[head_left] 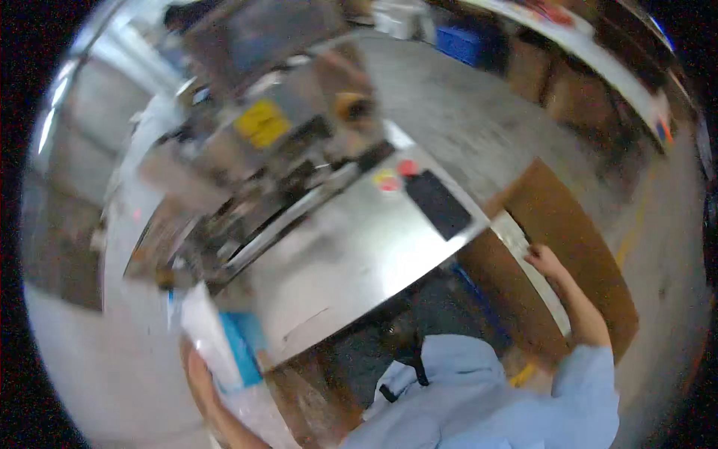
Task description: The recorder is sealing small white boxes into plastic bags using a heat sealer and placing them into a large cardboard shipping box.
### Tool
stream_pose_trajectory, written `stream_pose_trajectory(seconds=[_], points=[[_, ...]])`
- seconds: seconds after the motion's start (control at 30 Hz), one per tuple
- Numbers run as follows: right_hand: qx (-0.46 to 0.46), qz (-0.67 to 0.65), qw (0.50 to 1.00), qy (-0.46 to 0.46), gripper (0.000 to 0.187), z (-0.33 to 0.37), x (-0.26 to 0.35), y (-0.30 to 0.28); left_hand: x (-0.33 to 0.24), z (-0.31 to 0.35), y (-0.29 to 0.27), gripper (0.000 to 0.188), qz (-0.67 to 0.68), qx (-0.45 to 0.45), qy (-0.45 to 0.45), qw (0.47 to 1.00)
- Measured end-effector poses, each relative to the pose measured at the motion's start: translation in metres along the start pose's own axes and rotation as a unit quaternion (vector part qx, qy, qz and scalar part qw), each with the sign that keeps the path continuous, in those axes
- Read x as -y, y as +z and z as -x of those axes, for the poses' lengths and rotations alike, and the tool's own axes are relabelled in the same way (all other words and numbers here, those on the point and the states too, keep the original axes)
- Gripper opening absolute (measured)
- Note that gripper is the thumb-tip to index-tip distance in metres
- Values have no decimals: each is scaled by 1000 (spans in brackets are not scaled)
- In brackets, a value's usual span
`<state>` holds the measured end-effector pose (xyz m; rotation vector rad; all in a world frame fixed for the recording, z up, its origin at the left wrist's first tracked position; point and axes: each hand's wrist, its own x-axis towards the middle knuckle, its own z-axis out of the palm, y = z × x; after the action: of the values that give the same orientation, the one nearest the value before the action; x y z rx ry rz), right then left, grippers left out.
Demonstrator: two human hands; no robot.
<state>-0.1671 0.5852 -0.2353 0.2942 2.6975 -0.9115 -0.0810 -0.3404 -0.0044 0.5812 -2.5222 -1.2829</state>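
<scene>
My left hand (pixel 200 382) is at the lower left, closed on a white and blue packet (pixel 221 346) wrapped in clear plastic, held beside the front edge of a steel machine table (pixel 351 254). My right hand (pixel 544 262) reaches out to the right, its fingers resting on a long grey strip (pixel 527 258) that lies across a brown cardboard sheet (pixel 568 247). Whether that hand grips the strip is unclear. The picture is blurred by motion.
The machine (pixel 284 150) carries a yellow label, a black panel (pixel 437 203) and round red and yellow stickers. A blue crate (pixel 462 43) stands far back on the grey floor. Brown cartons (pixel 576 90) line the right side under a white bench.
</scene>
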Motion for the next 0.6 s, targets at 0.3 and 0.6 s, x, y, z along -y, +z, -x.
stream_pose_trajectory(seconds=[0.3, 0.6], points=[[-21, -105, 990, -95, 29, 9, 165, -50, 25, -11, -10, 39, -171, -313, 11, 934], [-18, -108, 954, -280, 51, 22, 336, -51, -33, -2, -2, 29, -173, -321, 58, 929]])
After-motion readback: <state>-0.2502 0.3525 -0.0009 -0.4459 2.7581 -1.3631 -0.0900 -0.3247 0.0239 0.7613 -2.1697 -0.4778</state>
